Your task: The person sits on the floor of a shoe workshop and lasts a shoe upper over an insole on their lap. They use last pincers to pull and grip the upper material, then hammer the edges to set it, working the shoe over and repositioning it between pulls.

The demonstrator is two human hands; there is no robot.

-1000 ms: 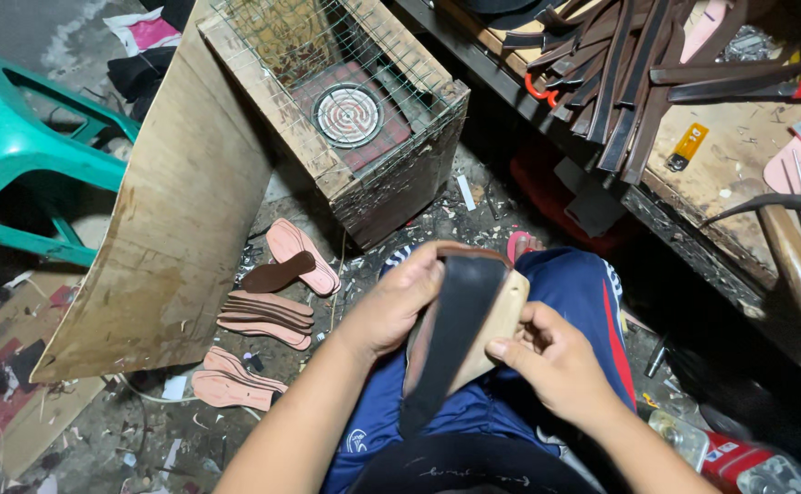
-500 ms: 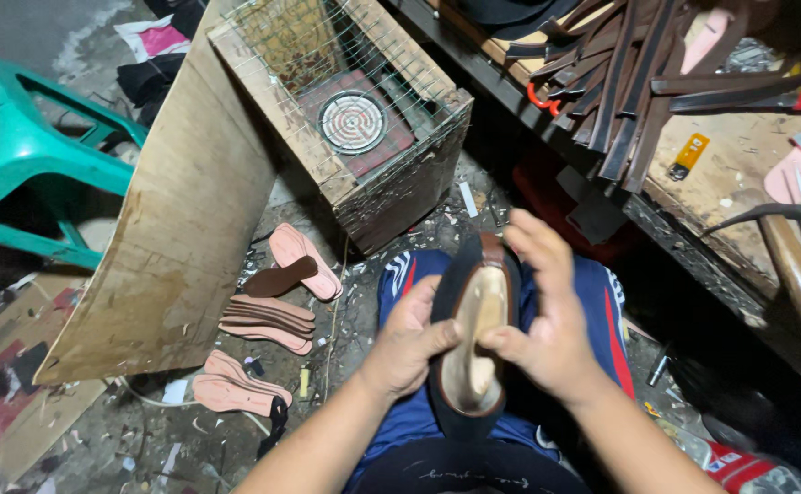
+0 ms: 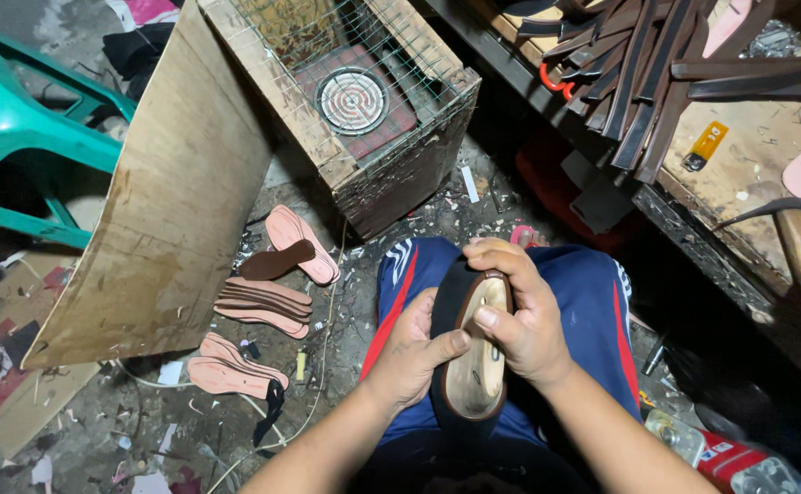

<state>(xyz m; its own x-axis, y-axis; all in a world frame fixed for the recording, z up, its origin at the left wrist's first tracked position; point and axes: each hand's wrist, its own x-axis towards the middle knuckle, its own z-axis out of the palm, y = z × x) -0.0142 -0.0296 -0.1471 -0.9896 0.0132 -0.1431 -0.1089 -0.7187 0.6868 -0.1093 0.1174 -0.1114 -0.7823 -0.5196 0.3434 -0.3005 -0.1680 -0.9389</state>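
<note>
Single head-worn view, directed steeply downward from above the seated person's lap, at close range to the left hand (image 3: 411, 352) and right hand (image 3: 521, 316) at frame centre. The littered floor (image 3: 144, 430) is taken in toward 9 o'clock, a wire-fronted wooden crate (image 3: 373, 137) at 12 o'clock and the workbench (image 3: 739, 146) toward 2 o'clock. No second view is provided, so no shared area is recorded.

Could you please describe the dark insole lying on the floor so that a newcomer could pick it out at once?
Start at the wire-covered wooden box and look down to the floor at its lower left. There a dark brown insole lies across a pink insole. It is the only dark one; the stacked insoles below are pink.
</note>
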